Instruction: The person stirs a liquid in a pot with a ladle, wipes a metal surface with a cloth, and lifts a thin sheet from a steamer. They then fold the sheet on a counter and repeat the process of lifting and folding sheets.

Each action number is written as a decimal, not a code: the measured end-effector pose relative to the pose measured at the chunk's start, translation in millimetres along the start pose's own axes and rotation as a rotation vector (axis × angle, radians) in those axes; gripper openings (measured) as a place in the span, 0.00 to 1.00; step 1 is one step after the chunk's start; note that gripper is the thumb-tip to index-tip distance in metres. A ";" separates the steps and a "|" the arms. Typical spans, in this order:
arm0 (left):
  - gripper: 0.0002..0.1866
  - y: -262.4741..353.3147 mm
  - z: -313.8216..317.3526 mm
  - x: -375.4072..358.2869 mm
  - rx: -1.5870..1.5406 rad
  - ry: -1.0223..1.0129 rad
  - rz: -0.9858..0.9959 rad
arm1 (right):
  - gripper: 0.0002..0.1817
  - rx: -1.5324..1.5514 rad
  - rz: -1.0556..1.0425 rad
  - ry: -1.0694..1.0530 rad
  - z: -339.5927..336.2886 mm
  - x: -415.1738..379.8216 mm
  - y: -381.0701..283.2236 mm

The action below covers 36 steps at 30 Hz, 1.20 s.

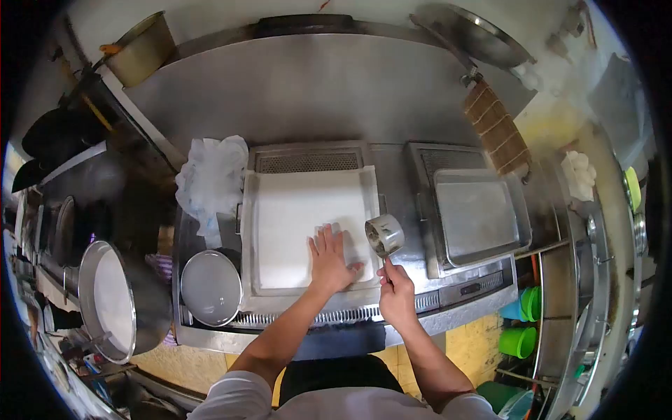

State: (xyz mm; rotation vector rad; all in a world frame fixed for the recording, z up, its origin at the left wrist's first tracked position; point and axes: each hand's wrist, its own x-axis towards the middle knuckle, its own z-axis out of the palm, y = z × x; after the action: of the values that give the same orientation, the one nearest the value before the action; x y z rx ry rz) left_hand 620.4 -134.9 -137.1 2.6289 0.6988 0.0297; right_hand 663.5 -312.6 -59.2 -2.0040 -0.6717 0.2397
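My left hand lies with fingers spread on the white sheet, which covers a rectangular tray over the counter. Just right of it, my right hand grips the handle of a metal ladle with a deep, cup-shaped bowl. The bowl is held up near the sheet's right edge, its mouth tilted to the left. What the bowl contains, if anything, I cannot make out.
A large pot of white liquid stands at the left, beside a round metal lid. Behind the lid lies a crumpled plastic bag. To the right sits a shallow metal tray; green buckets are below.
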 end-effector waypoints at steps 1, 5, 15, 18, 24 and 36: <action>0.54 -4.0 0.7 -5.1 -0.008 0.028 -0.001 | 0.30 -0.006 0.005 -0.007 1.8 -2.7 0.0; 0.48 -37.0 -9.2 -24.8 -0.073 0.147 -0.040 | 0.31 -0.171 -0.077 -0.041 8.0 -15.2 5.3; 0.24 -166.5 -50.0 -115.1 -0.240 0.540 -0.114 | 0.31 -0.533 -0.309 -0.019 53.8 -28.2 13.4; 0.19 -226.7 -54.3 -153.0 -0.288 0.563 -0.253 | 0.32 -0.461 -0.299 -0.075 81.6 -29.4 -19.4; 0.17 -344.1 -26.9 -214.1 0.136 0.244 -0.551 | 0.25 -0.146 -0.256 -0.285 186.8 -49.9 -50.2; 0.11 -301.7 -49.6 -332.6 -0.051 0.514 -0.498 | 0.26 -0.024 0.106 -0.812 398.0 -98.7 -71.7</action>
State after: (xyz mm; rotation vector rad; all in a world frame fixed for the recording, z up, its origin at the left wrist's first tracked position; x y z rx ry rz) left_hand 181.8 -37.7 -184.5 2.3328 1.4803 0.5808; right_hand 384.7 -43.2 -210.8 -1.9343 -1.0598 1.1479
